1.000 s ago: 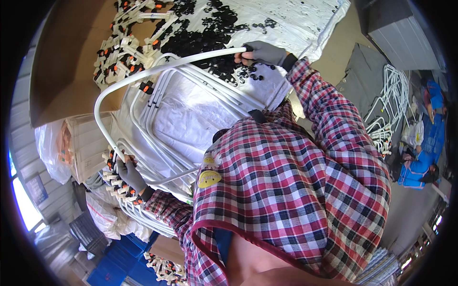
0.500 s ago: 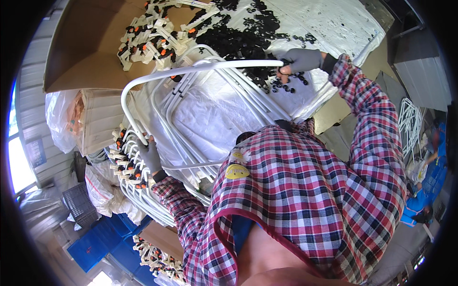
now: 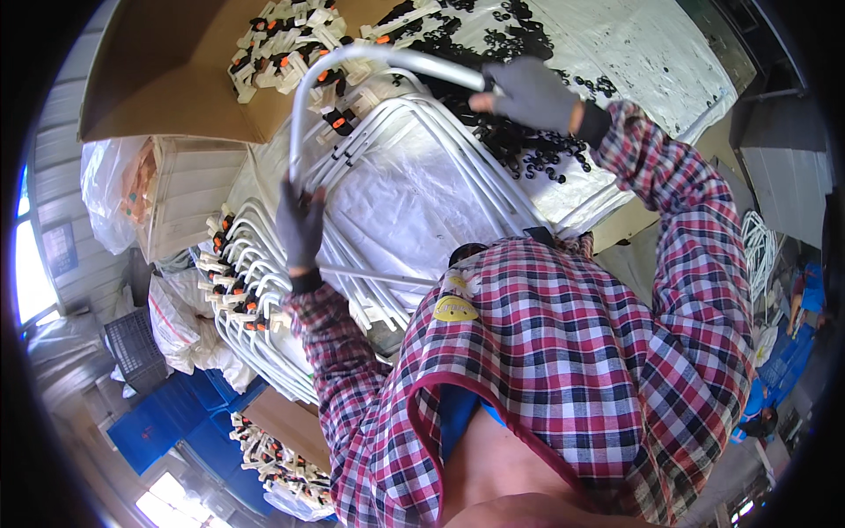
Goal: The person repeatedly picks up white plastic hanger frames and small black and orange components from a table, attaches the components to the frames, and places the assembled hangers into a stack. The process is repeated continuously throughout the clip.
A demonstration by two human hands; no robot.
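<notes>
A white bent tube (image 3: 380,55) is raised above the table, curving between my two gloved hands. My left hand (image 3: 302,227) closes around its lower left end. At the other end, my right hand (image 3: 533,93) grips the tube where a black piece shows by the fingers; part of that piece is hidden. Under the raised tube lies a stack of similar white bent tubes (image 3: 480,172), some with small black fittings. Small black rings (image 3: 550,157) are scattered beyond and below my right hand.
Cream plastic clips (image 3: 295,57) with black and orange parts spill by a cardboard box (image 3: 167,75). More white tubes (image 3: 255,304) with clips on their ends hang at the left. A grey crate (image 3: 136,348) and blue boxes (image 3: 163,418) stand lower left. A person in blue (image 3: 788,352) is far right.
The white tube has moved up and to the right, away from the tubes at the left. My left hand rose with it; my right hand shifted slightly up and left.
</notes>
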